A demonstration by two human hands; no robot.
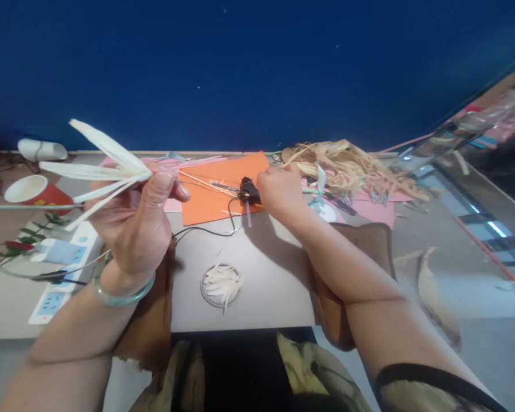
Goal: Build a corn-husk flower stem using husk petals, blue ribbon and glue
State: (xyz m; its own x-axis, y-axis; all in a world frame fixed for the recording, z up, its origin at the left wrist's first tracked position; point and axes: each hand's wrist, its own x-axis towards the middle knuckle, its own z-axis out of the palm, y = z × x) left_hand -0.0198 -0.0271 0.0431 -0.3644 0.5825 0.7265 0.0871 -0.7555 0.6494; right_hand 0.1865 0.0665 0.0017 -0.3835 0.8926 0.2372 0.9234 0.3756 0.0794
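My left hand [141, 212] is raised at the left, thumb and fingers pinching the joined base of several cream-white, petal-like husk strips [107, 171] that fan out to the left. My right hand [281, 187] reaches to the back of the table. Its fingers curl down out of sight, right beside a black glue gun [249, 190] with a cord and a clear stick; I cannot tell if they hold anything. Under the glue gun lies an orange sheet [206, 209]. Nearer me, a small round dish [202, 290] holds cut pale strips [223, 281].
A heap of dry husks [347, 166] lies on pink paper at the back right, near a black-handled tool [341, 203]. At the left are a red paper cup [43, 191] and a white power strip [54, 300] with cords. A blue panel [257, 74] rises behind the table.
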